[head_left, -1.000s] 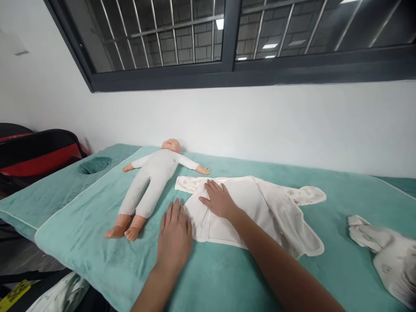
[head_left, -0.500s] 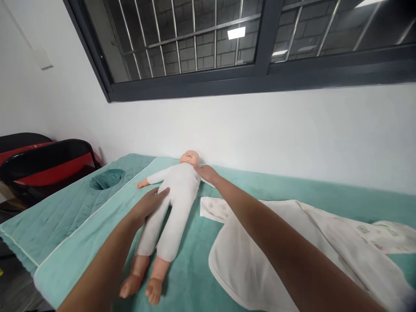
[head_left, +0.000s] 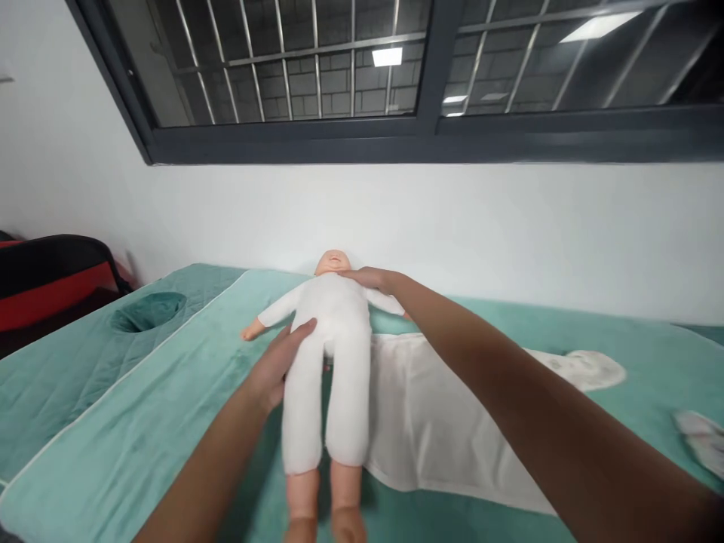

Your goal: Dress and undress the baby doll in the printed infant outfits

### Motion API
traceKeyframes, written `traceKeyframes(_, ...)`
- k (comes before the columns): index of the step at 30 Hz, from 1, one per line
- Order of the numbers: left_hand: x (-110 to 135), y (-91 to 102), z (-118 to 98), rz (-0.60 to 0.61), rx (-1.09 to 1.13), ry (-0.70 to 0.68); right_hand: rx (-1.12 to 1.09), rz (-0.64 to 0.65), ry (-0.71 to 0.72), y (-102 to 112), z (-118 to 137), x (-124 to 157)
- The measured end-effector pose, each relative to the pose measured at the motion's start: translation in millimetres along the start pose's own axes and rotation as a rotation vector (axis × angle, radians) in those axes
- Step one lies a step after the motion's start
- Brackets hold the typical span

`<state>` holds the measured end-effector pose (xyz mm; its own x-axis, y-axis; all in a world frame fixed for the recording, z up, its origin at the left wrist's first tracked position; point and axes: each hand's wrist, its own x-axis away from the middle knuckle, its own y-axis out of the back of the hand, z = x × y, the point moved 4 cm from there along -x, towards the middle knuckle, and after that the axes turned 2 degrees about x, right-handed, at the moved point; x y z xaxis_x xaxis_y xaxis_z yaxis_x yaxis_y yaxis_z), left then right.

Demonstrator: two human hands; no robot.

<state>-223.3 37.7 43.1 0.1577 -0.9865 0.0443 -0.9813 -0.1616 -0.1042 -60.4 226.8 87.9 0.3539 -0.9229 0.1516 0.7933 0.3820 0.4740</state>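
Note:
A baby doll (head_left: 333, 324) with a white cloth body lies on its back, head toward the wall and feet toward me. My left hand (head_left: 286, 354) grips its hip from the left, thumb on top and the other fingers tucked out of sight at its side. My right hand (head_left: 370, 279) holds it at the neck and shoulder, fingers partly hidden behind. Under the doll's right-hand side spreads a white baby garment (head_left: 446, 422) with a printed sleeve (head_left: 591, 369); my right forearm covers part of it.
The green padded bed (head_left: 158, 422) has a face hole (head_left: 150, 311) on its left. Beyond it is a white wall (head_left: 509, 234) below a barred window (head_left: 317, 68). Red and black chairs (head_left: 53, 283) stand at the left; a patterned cloth piece (head_left: 701, 441) lies at the right.
Both hands have shifted the doll rightward, so it now lies straighter and overlaps the white garment's edge. The camera view has turned slightly to the right.

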Motion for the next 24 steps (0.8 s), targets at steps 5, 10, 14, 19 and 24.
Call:
traceKeyframes(5, 56, -114.3, 19, 0.14, 0.322, 0.187, 0.258, 0.006, -0.053, 90, -38, 82)
traceKeyframes(10, 112, -205.2, 41, 0.158, 0.374, 0.258, 0.499, 0.015, -0.074, 141, -93, 155)
traceKeyframes(14, 132, -230.4, 57, 0.127, 0.33, 0.275, 0.635, -0.018, -0.083, 150, -132, 185)
traceKeyframes(19, 107, -211.9, 60, 0.18, -0.032, 0.212, 0.83, -0.138, 0.019, 149, -123, 199)
traceKeyframes(24, 53, -201.3, 56, 0.184, -0.657, -0.166, 0.923, -0.039, 0.292, 83, -69, 180)
